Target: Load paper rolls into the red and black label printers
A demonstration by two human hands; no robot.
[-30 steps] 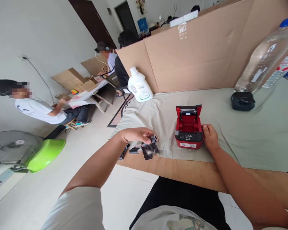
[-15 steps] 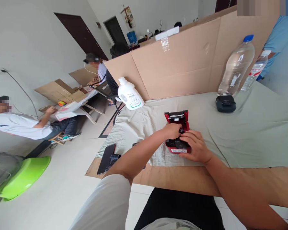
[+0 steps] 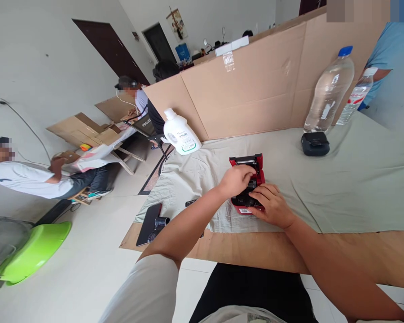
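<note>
A small red and black label printer [image 3: 244,210] stands on the cloth in front of me with its lid raised; a metal rod shows in the lid. My left hand [image 3: 237,180] is over the opening, its fingers bent together near the lid's right side. What lies between those fingertips, if anything, is hidden. My right hand [image 3: 272,204] grips the printer's right front, thumb low at the front and fingers over the edge of the black interior. Left of my forearm lies a dark phone-like slab [image 3: 148,220] with a small dark roll [image 3: 161,222] on it.
A white jug [image 3: 183,137] stands at the back left against a cardboard partition [image 3: 249,89]. A large bottle [image 3: 330,94], a smaller bottle [image 3: 357,98] and a black case [image 3: 315,144] are at the back right. Other people sit at the left; a blue sleeve [image 3: 390,49] shows behind the partition.
My left hand has risen from inside the printer toward its lid, uncovering part of the interior. My right hand stays on the printer's right side, its fingers shifted slightly.
</note>
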